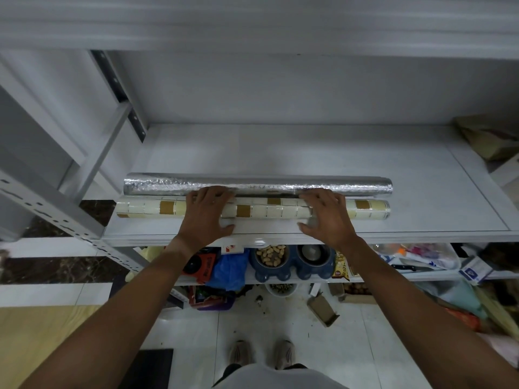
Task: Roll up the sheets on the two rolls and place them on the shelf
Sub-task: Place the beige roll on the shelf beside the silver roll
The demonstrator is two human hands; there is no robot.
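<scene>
your left hand (206,213) and right hand (327,214) lie spread, palms pressing the tile-patterned roll (266,209) on the shelf (421,209); foil roll (252,183) touches behind it; below the shelf, a bowl (268,259) holds peanuts (271,254).

Two rolls lie side by side, touching, lengthwise near the front edge of the white shelf (421,197). The crinkled silver foil roll (258,184) sits behind. The cream-and-brown tile-patterned roll (264,210) lies in front, fully rolled.
</scene>
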